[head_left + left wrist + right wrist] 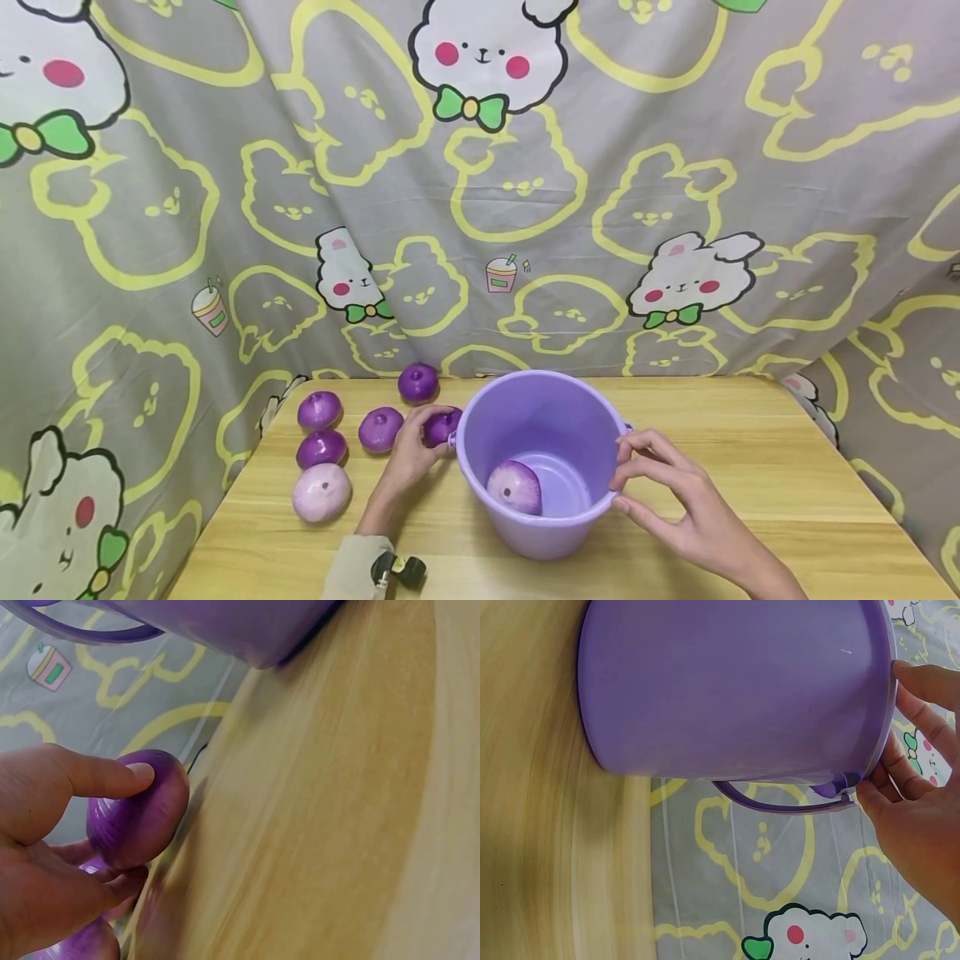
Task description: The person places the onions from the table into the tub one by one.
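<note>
A purple bucket point(540, 533) stands upright with a pale purple onion point(513, 487) inside, at its left. My left hand point(411, 450) is just left of the bucket and pinches a dark purple onion point(146, 817) between thumb and fingers; in the left wrist view the thumb lies across its side. In the head view this onion is partly hidden by the fingers and the bucket rim. My right hand point(678, 492) holds the bucket's right rim with thumb and fingertips. The right wrist view shows those fingers point(907, 776) at the rim beside the handle joint.
Left of my left hand lie several more onions: a pale one point(322, 492), dark ones such as the back one point(417, 383), and one point(380, 429) near my fingers. The bucket's handle point(780, 806) hangs down behind. A patterned curtain point(540, 208) borders the wooden table point(787, 467).
</note>
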